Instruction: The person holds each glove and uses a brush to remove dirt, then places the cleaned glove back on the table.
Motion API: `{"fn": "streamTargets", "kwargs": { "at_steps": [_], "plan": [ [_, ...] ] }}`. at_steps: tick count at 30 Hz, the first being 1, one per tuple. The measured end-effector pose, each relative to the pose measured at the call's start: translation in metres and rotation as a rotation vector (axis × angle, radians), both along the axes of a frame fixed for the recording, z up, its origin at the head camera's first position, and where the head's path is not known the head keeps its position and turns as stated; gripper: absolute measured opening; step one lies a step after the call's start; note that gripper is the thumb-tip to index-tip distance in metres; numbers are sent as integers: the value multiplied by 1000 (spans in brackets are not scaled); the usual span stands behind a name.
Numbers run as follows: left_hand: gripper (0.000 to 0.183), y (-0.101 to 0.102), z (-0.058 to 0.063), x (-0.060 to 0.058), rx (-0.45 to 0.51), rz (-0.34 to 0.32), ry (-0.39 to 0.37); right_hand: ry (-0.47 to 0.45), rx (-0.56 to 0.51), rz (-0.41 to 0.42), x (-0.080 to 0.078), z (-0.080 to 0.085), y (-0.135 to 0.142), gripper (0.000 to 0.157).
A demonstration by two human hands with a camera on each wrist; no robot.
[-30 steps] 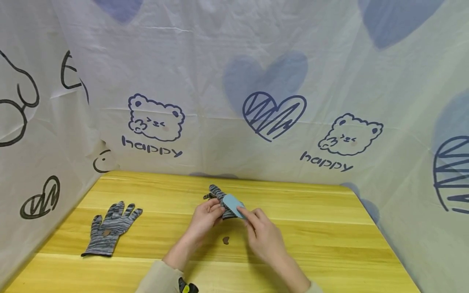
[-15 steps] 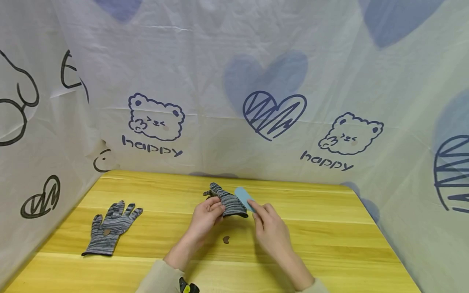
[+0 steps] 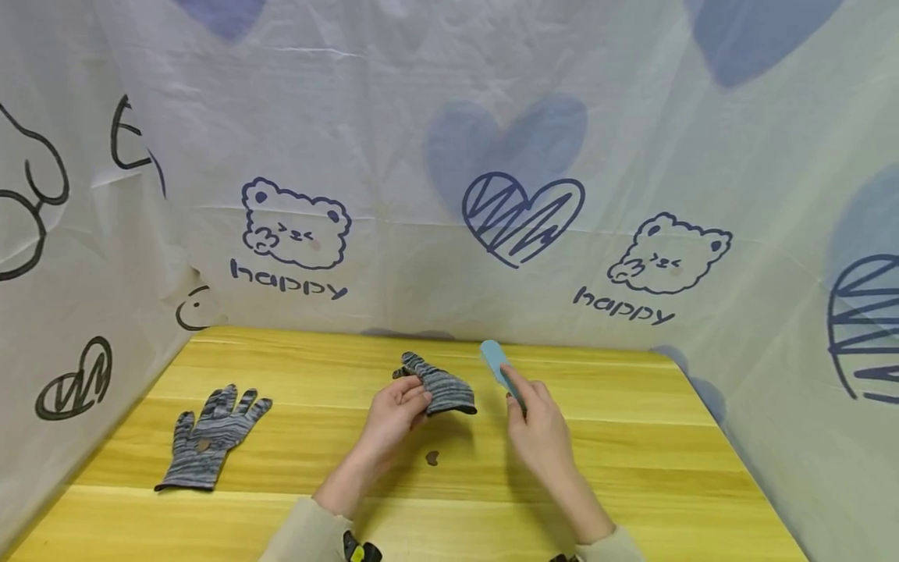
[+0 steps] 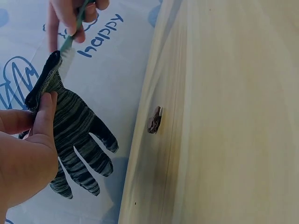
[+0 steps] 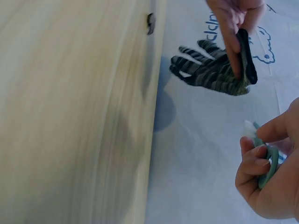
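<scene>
My left hand (image 3: 395, 407) pinches a grey-and-black striped knit glove (image 3: 448, 390) near its cuff, holding it above the table. In the left wrist view the glove's fingers (image 4: 84, 161) hang down from the dark cuff. To the right, my right hand (image 3: 542, 429) grips a light blue brush (image 3: 494, 359), its fingers curled round the handle. White bristles (image 5: 250, 129) show on the brush in the right wrist view. Glove and brush are apart in the head view. A second striped glove (image 3: 199, 460) lies flat at the table's left, with a brown spot (image 3: 204, 445) on it.
A small dark brown piece (image 3: 431, 458) lies on the yellow wood-grain table (image 3: 632, 468), just in front of the held glove. White cloth (image 3: 393, 273) printed with hearts and bears hangs behind the table and at both sides.
The brush was over the held glove, then at its right edge; my right hand has drawn it away to the right. The left hand keeps its hold, and the flat glove stays put.
</scene>
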State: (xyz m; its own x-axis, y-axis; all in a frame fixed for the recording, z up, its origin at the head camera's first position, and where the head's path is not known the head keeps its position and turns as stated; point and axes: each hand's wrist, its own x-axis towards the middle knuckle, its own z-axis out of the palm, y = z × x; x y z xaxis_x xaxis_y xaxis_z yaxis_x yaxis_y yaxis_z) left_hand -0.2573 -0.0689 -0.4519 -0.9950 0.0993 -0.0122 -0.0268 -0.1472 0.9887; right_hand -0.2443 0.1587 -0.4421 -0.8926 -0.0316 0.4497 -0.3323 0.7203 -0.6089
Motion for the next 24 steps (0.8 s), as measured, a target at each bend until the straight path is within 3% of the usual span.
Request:
{"fn": "streamTargets", "kwargs": {
  "at_steps": [5, 12, 17, 24],
  "plan": [
    [58, 1, -2, 2, 10, -12, 3, 1, -126, 103, 2, 1, -7, 35],
    [52, 9, -2, 7, 24, -23, 14, 51, -126, 128, 9, 0, -18, 16],
    [45, 14, -2, 10, 52, -73, 30, 24, -72, 143, 16, 0, -24, 20],
    [47, 19, -5, 10, 82, -131, 34, 60, 18, 165, 20, -5, -33, 29]
  ]
}}
